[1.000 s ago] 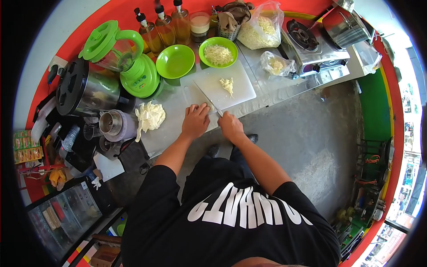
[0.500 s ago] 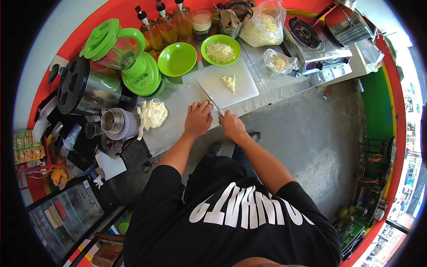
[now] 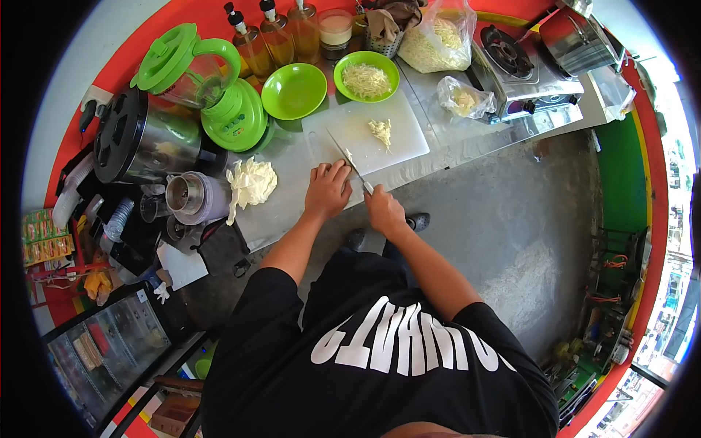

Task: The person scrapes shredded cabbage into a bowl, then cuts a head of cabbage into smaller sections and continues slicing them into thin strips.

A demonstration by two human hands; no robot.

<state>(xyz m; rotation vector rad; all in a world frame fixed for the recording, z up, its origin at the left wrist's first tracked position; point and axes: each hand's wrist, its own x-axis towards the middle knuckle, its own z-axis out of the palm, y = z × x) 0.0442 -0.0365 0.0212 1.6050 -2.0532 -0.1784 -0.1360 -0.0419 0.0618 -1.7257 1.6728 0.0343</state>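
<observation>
My right hand (image 3: 385, 208) is closed round the handle of a knife (image 3: 346, 155), whose blade points away to the upper left over a white cutting board (image 3: 407, 139). Beside it, my left hand (image 3: 328, 190) rests at the board's near edge with bent fingers close to the blade; whatever lies under them is hidden. A few pale shreds show by the blade. Further right on the board sits a small heap of sliced cabbage (image 3: 380, 134). Loose pale cabbage leaves (image 3: 253, 182) are piled on the counter, left of the board.
Behind the board stand a green bowl of shreds (image 3: 366, 80) and a second green bowl (image 3: 294, 91). A green blender (image 3: 232, 120) and oil bottles (image 3: 277, 38) are at the back left. Bagged shreds (image 3: 437, 47) and a gas stove (image 3: 522, 77) stand right on the steel counter.
The camera view has shifted slightly. Both hands stay at the board's near edge, the knife still in my right hand; its blade has moved only slightly, and pale shreds beside it show more plainly.
</observation>
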